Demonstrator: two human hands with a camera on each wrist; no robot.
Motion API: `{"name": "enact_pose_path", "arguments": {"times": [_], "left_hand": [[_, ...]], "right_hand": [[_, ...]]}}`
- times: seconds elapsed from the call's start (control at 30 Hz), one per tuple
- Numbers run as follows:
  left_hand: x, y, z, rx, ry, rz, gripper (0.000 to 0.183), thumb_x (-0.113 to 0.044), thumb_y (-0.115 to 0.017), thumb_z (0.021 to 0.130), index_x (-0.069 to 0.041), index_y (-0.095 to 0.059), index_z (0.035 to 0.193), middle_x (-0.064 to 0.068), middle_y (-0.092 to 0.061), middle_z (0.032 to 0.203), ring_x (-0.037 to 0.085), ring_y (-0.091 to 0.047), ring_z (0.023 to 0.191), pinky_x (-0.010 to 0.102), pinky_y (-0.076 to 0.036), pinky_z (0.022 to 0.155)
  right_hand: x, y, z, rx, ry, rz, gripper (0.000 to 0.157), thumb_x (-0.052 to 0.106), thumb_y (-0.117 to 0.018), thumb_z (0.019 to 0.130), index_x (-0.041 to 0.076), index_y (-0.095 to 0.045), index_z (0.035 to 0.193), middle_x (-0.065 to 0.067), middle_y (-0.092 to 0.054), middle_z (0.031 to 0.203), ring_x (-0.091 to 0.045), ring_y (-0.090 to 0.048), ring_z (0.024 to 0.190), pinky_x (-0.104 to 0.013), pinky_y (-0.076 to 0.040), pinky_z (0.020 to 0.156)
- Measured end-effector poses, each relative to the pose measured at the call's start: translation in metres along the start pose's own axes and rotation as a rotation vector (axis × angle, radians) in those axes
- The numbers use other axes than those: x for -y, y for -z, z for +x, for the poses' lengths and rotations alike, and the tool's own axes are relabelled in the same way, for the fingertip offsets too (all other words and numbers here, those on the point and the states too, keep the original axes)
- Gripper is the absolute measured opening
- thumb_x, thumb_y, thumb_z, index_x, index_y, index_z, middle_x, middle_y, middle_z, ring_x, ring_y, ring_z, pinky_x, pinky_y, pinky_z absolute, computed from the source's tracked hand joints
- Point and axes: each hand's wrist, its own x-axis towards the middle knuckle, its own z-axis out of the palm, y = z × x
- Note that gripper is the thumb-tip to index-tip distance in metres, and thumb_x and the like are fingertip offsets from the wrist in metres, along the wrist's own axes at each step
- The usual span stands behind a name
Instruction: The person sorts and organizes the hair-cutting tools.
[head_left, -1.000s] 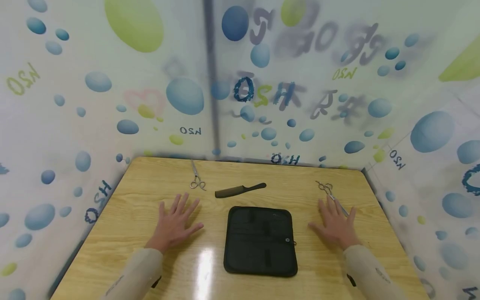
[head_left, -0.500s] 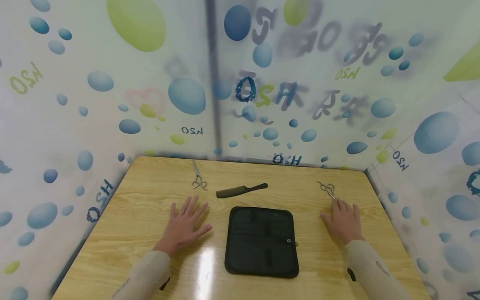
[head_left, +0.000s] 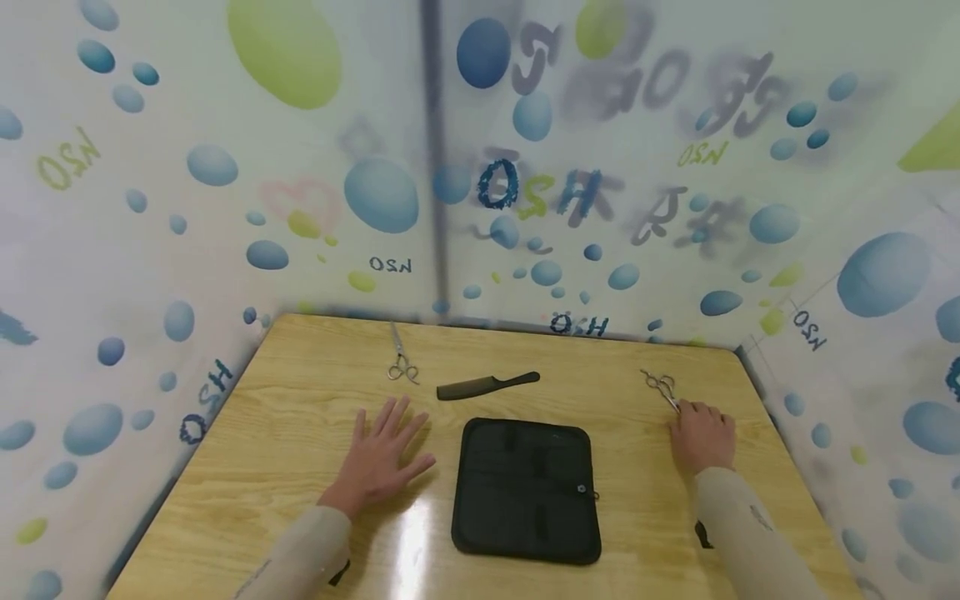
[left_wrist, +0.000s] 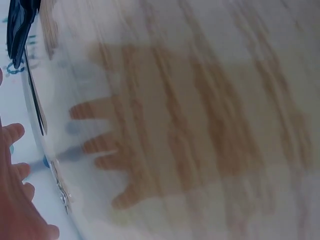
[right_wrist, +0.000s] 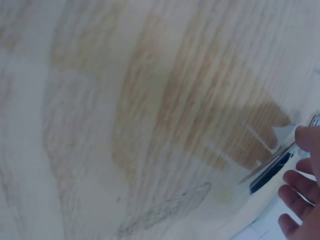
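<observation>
In the head view my right hand (head_left: 703, 437) is at the right of the table, fingers curled over the blade end of silver hairdressing scissors (head_left: 660, 383). Their finger rings point away from me. In the right wrist view the thumb (right_wrist: 306, 138) and fingers pinch these scissors, and a blade slants out below. My left hand (head_left: 382, 458) hovers with fingers spread, left of a flat black zip case (head_left: 525, 492), holding nothing. Beyond the case lies a dark handled comb (head_left: 487, 385). A second pair of scissors (head_left: 400, 358) lies at the back left.
The wooden table (head_left: 300, 392) meets patterned walls (head_left: 510, 250) at its back. A bright light reflection (head_left: 411, 542) shows on the tabletop left of the case. Shadows of the hands fall on the wood in both wrist views.
My right hand has moved a little right, its spread fingers curling in onto the scissors' blades. My left hand has drifted right toward the case, still spread. The head view has shifted slightly.
</observation>
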Motion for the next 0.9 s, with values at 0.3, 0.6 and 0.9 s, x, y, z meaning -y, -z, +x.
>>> {"name": "enact_pose_path", "arguments": {"times": [0.3,0.6,0.9], "left_hand": [[-0.008,-0.004,0.002,0.004,-0.009,-0.006,0.071,-0.064,-0.049,0.091,-0.024,-0.041,0.149,0.012,-0.027,0.161,0.035,-0.023,0.149,0.069,-0.012,0.115],[-0.009,-0.004,0.003,0.029,0.011,-0.008,0.071,-0.065,-0.048,0.091,-0.026,-0.039,0.150,0.009,-0.024,0.162,0.032,-0.018,0.151,0.068,-0.009,0.116],[-0.007,-0.005,0.002,0.031,0.019,0.001,0.072,-0.066,-0.046,0.091,-0.026,-0.040,0.150,0.009,-0.024,0.162,0.032,-0.019,0.151,0.068,-0.009,0.116]], "right_hand": [[-0.002,0.006,0.004,0.070,-0.029,-0.027,0.031,0.018,-0.055,0.097,-0.004,-0.062,0.118,-0.029,-0.061,0.114,-0.048,-0.053,0.105,-0.064,-0.037,0.089],[0.001,0.010,0.008,0.046,-0.022,-0.030,0.024,0.014,-0.059,0.095,-0.004,-0.068,0.109,-0.026,-0.065,0.099,-0.045,-0.056,0.094,-0.062,-0.038,0.083],[0.003,0.006,0.015,0.026,-0.014,-0.042,0.020,0.012,-0.060,0.094,-0.002,-0.071,0.103,-0.025,-0.066,0.093,-0.045,-0.059,0.090,-0.062,-0.040,0.081]]}}
